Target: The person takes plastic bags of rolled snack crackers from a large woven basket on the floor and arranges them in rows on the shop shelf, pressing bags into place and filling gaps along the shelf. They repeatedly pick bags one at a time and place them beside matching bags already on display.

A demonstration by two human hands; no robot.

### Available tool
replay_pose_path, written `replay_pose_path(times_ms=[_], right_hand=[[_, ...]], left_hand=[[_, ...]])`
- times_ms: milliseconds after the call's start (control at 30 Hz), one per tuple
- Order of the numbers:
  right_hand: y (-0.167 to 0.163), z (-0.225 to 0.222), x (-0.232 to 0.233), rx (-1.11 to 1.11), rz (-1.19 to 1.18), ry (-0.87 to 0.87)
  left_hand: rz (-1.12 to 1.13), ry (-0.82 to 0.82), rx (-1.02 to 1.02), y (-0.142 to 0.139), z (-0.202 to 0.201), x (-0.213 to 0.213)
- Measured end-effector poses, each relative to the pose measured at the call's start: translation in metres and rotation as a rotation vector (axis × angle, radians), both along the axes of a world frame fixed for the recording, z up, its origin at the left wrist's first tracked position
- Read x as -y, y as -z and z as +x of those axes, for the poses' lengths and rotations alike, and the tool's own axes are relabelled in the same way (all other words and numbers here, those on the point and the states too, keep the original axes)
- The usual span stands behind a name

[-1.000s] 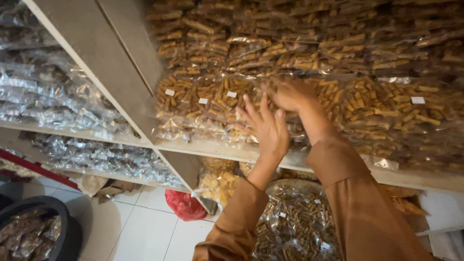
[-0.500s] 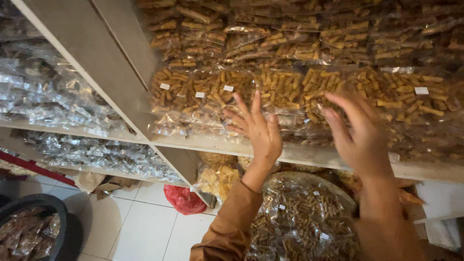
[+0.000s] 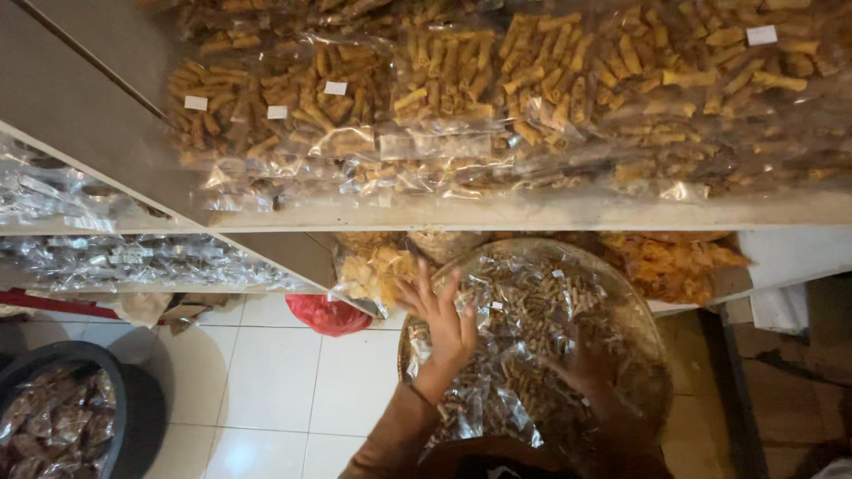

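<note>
Both my hands are down in the basket [image 3: 652, 328], a round woven tray heaped with clear bags of small brown snack sticks. My left hand [image 3: 444, 324] lies on the bags [image 3: 524, 310] at the basket's left side, fingers spread wide and flat, gripping nothing. My right hand [image 3: 586, 364] rests among the bags nearer the middle, in shadow; it looks loosely open, but I cannot tell whether its grip has closed on a bag.

The basket sits below the shelf [image 3: 532, 213], whose pale edge runs across the view just above my hands. On the shelf lie packed rows of bagged golden sticks [image 3: 461, 89], some with small white tags. Behind the basket, under the shelf, are bags of pale chips [image 3: 377, 266] and orange crisps [image 3: 670, 262]. A red bag [image 3: 328, 312] lies on the white tiled floor [image 3: 275, 372], left of my left hand. A dark tub [image 3: 62, 417] of wrapped brown snacks stands at the lower left.
</note>
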State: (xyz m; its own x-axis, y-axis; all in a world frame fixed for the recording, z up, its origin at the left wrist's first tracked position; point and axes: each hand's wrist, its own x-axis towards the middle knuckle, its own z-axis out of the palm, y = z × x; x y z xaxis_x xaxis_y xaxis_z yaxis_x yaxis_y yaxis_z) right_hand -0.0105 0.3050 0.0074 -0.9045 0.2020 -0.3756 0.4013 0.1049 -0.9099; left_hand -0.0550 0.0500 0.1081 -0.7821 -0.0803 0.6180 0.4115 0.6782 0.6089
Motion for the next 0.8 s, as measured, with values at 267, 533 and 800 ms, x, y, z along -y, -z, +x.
replay_pose_path(times_ms=[267, 533, 800], right_hand=[[-0.009, -0.022, 0.001, -0.227, -0.022, 0.351], [-0.008, -0.011, -0.022, 0.196, -0.389, 0.255], [-0.027, -0.035, -0.006, 0.255, -0.185, 0.331]], left_hand=[[-0.192, -0.166, 0.365, 0.131, 0.032, 0.022], [0.126, 0.173, 0.446, 0.132, 0.050, -0.012], [0.293, 0.348, 0.818, 0.119, 0.044, -0.072]])
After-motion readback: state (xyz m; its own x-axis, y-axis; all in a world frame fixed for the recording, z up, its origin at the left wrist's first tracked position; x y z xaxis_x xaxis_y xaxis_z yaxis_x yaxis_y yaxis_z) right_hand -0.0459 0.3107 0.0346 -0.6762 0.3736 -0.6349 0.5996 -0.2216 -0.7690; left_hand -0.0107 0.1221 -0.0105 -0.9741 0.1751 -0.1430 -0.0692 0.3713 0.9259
